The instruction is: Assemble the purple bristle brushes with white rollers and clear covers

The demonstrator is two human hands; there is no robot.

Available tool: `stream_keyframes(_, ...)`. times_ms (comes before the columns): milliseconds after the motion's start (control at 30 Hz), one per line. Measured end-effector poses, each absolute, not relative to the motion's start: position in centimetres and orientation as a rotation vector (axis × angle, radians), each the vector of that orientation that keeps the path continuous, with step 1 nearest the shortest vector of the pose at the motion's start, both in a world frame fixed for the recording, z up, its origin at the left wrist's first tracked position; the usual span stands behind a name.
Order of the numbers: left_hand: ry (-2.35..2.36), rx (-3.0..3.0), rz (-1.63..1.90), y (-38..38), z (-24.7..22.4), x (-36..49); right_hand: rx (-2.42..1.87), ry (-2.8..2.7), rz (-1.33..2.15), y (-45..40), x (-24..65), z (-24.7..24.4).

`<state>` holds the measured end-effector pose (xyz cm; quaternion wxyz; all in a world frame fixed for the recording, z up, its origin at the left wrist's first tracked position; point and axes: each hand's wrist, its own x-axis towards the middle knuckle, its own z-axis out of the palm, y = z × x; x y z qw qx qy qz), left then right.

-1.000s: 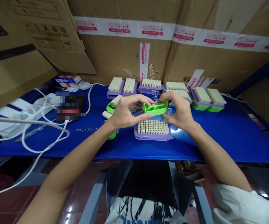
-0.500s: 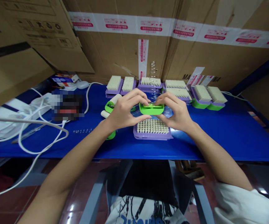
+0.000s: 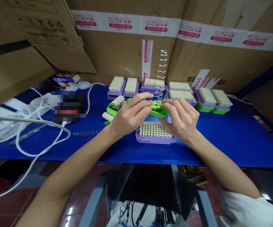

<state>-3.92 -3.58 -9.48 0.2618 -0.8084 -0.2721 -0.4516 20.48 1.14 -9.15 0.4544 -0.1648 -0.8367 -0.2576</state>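
Between my two hands is a green plastic brush part, held just above the table. A metal coil spring stands up from it, its coils stretched tall in front of the cardboard. My left hand is closed on the part's left side, fingertips close to the spring's base. My right hand pinches the right side, thumb below and fingers on top. Beneath them a purple brush head lies bristles up. Left of my left hand are green parts with white rollers, partly covered by that hand.
Several brush heads with pale bristles line the back, against a cardboard box. At left are white cables, a power strip and a blurred dark device. Another spring lies on the blue table.
The spring over the green part has grown taller and leans slightly right. The green part has tilted, and my fingers have shifted around the spring's base.
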Motion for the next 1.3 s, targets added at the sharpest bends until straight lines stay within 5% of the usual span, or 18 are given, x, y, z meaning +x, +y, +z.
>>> stream_keyframes(533, -0.647, -2.081, -1.298, -3.8, -9.4, -3.5, -0.253, -2.034, -0.484, 1.3, 19.8, -9.1)
stream_keyframes(967, -0.706, -2.159, -1.247, -3.4, -9.3, -3.6, -0.35, -2.092, -0.689, 1.1, 20.0, -9.1)
stream_keyframes(1300, -0.778, -2.203, -1.202, -3.1, -9.6, -4.4, -0.359, -2.158, -0.457, 1.9, 20.0, -9.5)
